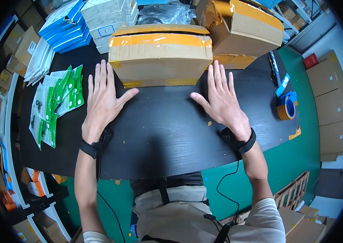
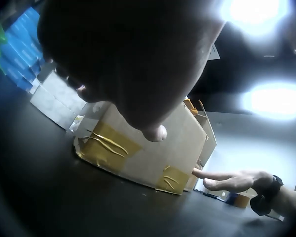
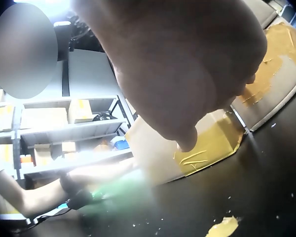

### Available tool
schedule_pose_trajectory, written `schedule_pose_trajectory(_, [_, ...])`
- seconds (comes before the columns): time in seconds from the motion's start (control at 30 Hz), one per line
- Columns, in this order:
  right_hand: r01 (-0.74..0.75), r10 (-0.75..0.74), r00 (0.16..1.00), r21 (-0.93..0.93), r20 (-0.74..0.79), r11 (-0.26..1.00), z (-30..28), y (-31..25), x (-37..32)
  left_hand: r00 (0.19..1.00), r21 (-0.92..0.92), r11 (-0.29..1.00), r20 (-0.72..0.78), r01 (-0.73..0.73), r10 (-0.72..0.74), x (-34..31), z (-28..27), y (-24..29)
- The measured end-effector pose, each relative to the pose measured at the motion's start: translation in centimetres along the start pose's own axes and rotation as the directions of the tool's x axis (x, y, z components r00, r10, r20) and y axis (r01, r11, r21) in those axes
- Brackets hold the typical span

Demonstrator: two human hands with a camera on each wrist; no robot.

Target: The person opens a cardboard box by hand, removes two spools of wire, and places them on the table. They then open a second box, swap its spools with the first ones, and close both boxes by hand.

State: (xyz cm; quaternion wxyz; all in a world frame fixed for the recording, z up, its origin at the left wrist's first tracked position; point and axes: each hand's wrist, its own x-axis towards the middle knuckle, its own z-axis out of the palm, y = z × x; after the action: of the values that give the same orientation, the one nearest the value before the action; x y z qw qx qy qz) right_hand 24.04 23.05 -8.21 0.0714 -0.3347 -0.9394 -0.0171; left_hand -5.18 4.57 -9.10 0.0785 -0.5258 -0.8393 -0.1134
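A brown cardboard box (image 1: 159,60), with orange tape along its top edge and yellow tape low on its side, stands on the black table (image 1: 151,121). My left hand (image 1: 103,99) is at its left end, palm down, fingers straight and thumb spread inward. By the right end is my right hand (image 1: 225,99), also flat with its thumb out and its fingertips at the box's corner. Neither hand holds anything. In the left wrist view, the left palm (image 2: 123,59) hides part of the box's taped side (image 2: 153,158). The right palm (image 3: 182,64) covers much of the box in the right wrist view.
Green-and-white packets (image 1: 54,101) lie at the left. Behind are blue boxes (image 1: 66,28), white boxes (image 1: 104,20), clear plastic bags (image 1: 165,14) and another taped carton (image 1: 244,36). Tape rolls (image 1: 287,106) sit near the right edge. A tape scrap (image 3: 223,227) lies on the tabletop.
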Motion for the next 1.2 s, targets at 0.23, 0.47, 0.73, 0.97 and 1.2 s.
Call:
schedule_pose_trajectory(0.23, [0.079, -0.075, 0.996, 0.083, -0.047, 0.993, -0.5, 1.1, 0.1, 0.996, -0.002, 0.999, 0.078, -0.054, 0.054, -1.4, -0.9, -0.7])
schedule_pose_trajectory(0.47, [0.063, -0.062, 0.991, 0.007, -0.115, 0.998, -0.2, 1.1, -0.8, 0.998, -0.008, 0.998, -0.034, -0.061, 0.060, -2.1, -0.8, -0.7])
schedule_pose_trajectory(0.73, [0.001, -0.001, 0.999, -0.011, -0.049, 1.000, -0.5, 0.9, -1.5, 0.999, -0.033, 0.999, 0.038, -0.013, 0.014, -2.4, -1.9, 0.0])
schedule_pose_trajectory(0.97, [-0.001, 0.001, 0.999, 0.001, -0.034, 1.000, -0.9, 0.5, -1.6, 0.999, -0.042, 0.999, 0.044, -0.011, 0.013, -2.4, -1.2, -0.3])
schedule_pose_trajectory(1.2, [0.002, 0.000, 0.999, -0.047, 0.049, 0.999, -1.3, 0.2, -1.5, 0.998, -0.023, 0.998, 0.026, -0.051, 0.052, -2.4, -1.2, -0.5])
